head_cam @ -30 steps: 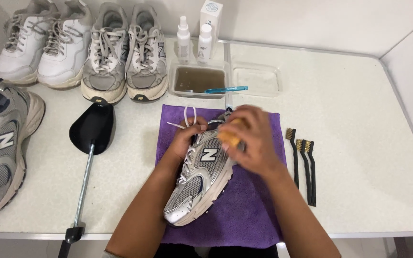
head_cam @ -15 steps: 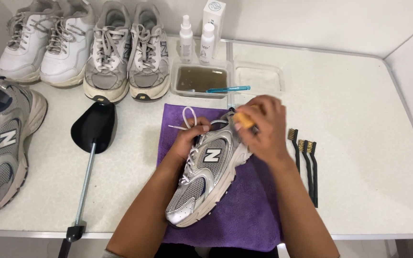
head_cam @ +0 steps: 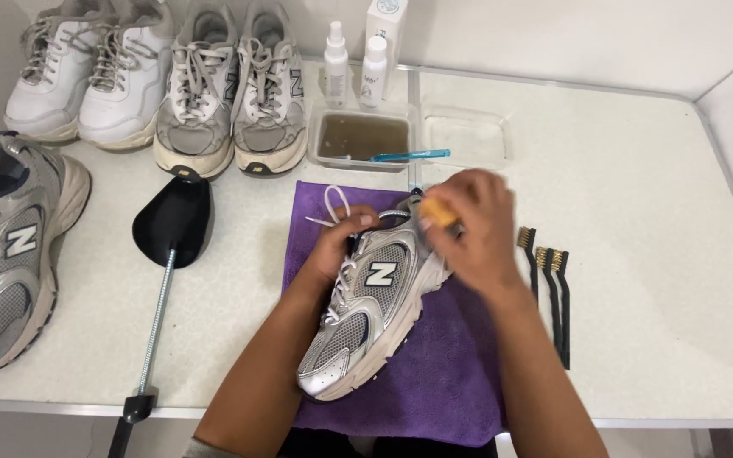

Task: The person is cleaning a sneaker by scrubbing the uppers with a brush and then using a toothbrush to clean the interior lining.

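Right hand (head_cam: pixel 468 225) motion-blurred; silver sneaker's (head_cam: pixel 366 318) heel hidden behind it.

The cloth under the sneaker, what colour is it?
Purple; the cloth shows plainly in the head view.

2 bare forearms, no sleeves

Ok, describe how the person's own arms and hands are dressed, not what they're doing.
Both forearms are bare up to the frame's bottom edge; no gloves, watch or rings show on the left hand or the right hand, though the right one is motion-blurred. A grey sleeve edge shows near the left elbow.
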